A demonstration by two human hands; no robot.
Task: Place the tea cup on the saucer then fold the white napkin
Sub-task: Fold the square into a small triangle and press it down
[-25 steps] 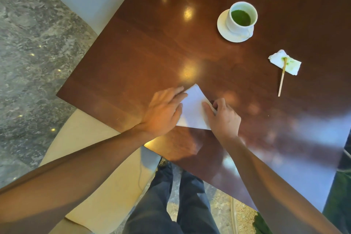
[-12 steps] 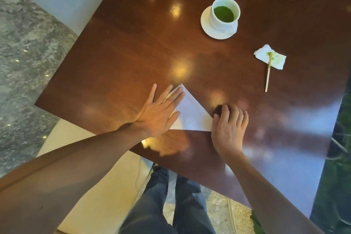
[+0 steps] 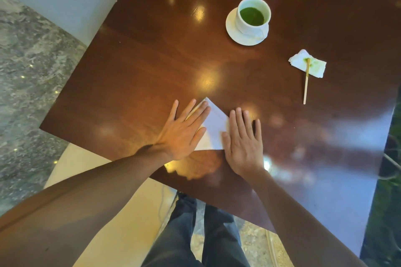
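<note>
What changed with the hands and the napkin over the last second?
The right hand let go of the white napkin's right edge, which it was pinching with curled fingers, and now presses flat on it with straight fingers. The left hand spread its fingers and keeps pressing the left side. The napkin remains a folded triangle; the tea cup stays on the saucer.

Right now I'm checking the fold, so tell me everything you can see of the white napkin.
The white napkin lies flat near the front edge of the brown table, folded into a triangle with its tip pointing away from the person. It looks like thin, plain paper or cloth. The left hand presses its left side, the right hand its right corner, both with straight fingers.
</note>
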